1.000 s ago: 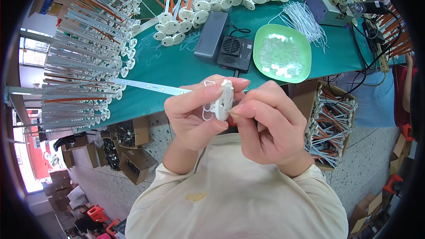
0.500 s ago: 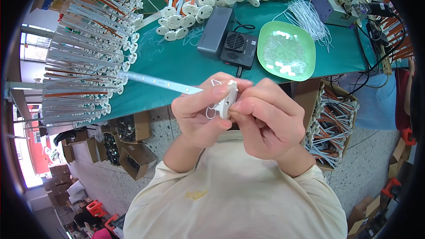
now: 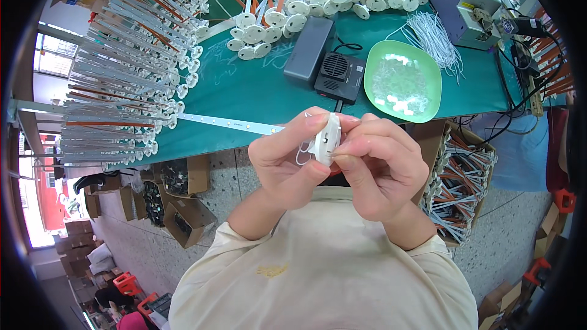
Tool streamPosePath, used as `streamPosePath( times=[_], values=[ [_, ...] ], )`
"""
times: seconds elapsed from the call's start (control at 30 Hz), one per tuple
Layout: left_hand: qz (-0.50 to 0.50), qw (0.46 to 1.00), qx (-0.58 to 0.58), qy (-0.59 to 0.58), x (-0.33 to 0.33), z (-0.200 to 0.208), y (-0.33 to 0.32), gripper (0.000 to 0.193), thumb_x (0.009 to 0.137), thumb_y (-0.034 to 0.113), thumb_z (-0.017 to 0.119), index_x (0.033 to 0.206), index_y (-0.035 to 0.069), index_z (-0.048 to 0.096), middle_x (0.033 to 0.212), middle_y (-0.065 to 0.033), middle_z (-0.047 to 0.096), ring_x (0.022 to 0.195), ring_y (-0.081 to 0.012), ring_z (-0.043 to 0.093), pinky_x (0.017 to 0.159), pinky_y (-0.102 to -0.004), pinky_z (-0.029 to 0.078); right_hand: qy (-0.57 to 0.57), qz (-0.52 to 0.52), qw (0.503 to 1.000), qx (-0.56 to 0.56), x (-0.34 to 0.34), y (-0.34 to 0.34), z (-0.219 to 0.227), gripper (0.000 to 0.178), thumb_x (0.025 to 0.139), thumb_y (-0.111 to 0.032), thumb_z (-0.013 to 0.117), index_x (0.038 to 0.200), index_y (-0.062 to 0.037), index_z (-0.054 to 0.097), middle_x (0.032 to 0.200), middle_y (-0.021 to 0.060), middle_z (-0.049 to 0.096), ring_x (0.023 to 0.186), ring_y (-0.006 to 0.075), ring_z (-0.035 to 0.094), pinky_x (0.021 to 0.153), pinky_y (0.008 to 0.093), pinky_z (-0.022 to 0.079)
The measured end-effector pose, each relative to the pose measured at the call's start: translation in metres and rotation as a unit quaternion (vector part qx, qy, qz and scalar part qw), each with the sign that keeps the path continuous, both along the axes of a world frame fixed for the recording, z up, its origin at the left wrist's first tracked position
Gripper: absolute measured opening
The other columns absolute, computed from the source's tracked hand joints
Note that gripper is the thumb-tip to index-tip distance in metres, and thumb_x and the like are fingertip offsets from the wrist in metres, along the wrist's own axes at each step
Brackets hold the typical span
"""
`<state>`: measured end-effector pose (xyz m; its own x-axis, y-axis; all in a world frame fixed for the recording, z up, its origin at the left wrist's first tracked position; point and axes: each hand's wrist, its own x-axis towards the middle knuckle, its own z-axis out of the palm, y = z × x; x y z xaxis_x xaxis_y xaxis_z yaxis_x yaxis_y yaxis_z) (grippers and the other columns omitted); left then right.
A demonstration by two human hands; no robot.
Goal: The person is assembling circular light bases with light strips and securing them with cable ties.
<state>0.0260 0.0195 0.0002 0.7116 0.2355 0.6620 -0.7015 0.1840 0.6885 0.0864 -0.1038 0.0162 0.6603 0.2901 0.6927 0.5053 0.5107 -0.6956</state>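
My left hand [image 3: 282, 168] is closed around a round white plastic cap [image 3: 331, 136], its thumb and fingers gripping the rim. From that hand a pale LED strip [image 3: 229, 123] sticks out to the left, over the bench. A thin white wire [image 3: 300, 154] loops out beside the cap. Against the cap's slotted face, my right hand [image 3: 386, 174] is pinched, thumb against forefinger. Anything between those fingertips is too small or hidden to make out.
The green bench [image 3: 235, 95] carries a green bowl [image 3: 433, 98] of small clear pieces, a black device [image 3: 338, 76], a grey box [image 3: 309, 49], white wires [image 3: 437, 43] and a machine [image 3: 465, 6]. Capped strips [image 3: 122, 91] crowd the left; a carton [image 3: 477, 220] of strips stands below right.
Both hands and the cap sit slightly farther right in the picture, as does the bench scene. The left hand keeps its grip, and the right fingertips stay at the cap's face.
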Motion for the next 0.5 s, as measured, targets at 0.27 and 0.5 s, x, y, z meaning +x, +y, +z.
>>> streamPosePath(
  times=[0.27,0.5],
  values=[
    [0.017,0.998,0.007,-0.060,0.011,-0.003,-0.004,0.047,0.083,0.005,0.072,0.126,-0.006,0.058,0.111,-0.0307,0.064,0.101,-0.0333,0.063,0.082,-0.0397,0.053,-0.045,-0.015,0.998,-0.041,0.008,-0.008,0.007,0.018,0.072,0.009,0.074,0.087,0.0034,0.067,0.081,0.0119,0.065,0.058,0.0163,0.053,0.050,0.0245,0.040],
    [0.079,0.995,0.062,0.028,0.015,0.011,0.007,0.041,0.084,-0.001,0.064,0.124,-0.005,0.060,0.084,-0.0154,0.069,0.084,-0.0248,0.067,0.080,-0.0369,0.052,-0.008,-0.023,0.997,-0.067,0.018,-0.008,0.002,0.017,0.071,0.008,0.076,0.086,0.0038,0.069,0.079,0.0121,0.067,0.058,0.0176,0.057,0.052,0.0246,0.044]
  ],
)
